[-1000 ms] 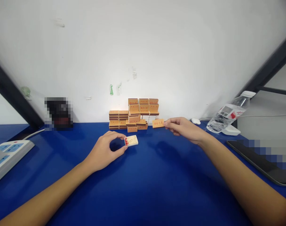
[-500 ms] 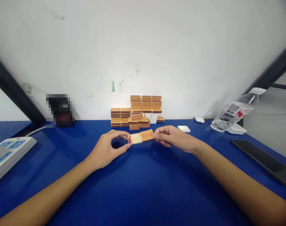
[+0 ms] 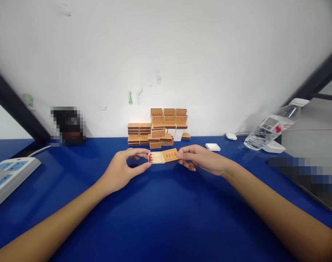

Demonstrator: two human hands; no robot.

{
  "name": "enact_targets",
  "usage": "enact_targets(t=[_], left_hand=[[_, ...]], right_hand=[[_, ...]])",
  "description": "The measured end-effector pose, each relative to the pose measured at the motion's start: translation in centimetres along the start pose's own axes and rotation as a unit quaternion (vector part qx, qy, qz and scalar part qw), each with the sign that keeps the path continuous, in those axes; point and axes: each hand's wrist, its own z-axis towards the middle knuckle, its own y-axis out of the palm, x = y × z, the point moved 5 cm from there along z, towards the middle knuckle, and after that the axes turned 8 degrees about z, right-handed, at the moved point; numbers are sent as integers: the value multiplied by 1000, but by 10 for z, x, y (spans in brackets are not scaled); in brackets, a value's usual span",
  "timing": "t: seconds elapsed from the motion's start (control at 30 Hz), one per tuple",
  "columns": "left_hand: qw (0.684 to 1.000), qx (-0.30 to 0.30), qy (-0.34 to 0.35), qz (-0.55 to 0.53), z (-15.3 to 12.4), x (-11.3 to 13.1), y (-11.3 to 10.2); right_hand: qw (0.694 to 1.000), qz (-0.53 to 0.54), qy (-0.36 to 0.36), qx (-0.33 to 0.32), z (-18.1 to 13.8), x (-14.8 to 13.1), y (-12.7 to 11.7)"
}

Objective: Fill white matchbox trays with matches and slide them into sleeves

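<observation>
My left hand pinches the white inner tray of matches, red match heads at its left end. My right hand pinches the orange matchbox sleeve by its right end. The tray is partly inside the sleeve, held just above the blue table. Behind them, against the white wall, stands a stack of orange matchboxes.
A small white tray lies right of the stack. A tilted water bottle and a white device sit at the far right, with a dark flat device beside them. A white power strip lies at the left edge. A dark object stands back left.
My right hand brought the orange sleeve from beside the stack to the tray in my left hand. The tray now sits further inside the sleeve than half a second ago.
</observation>
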Motion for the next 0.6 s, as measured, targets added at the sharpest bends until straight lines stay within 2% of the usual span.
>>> enact_targets(t=[0.17, 0.37, 0.6], left_hand=[[999, 15, -3, -33, 2, 0, -1], [998, 28, -7, -55, 5, -2, -4], [997, 31, -26, -60, 5, -3, -7]], right_hand=[[1000, 4, -2, 10, -2, -3, 1], [1000, 8, 9, -8, -1, 1, 6], [990, 45, -67, 114, 1, -3, 10]])
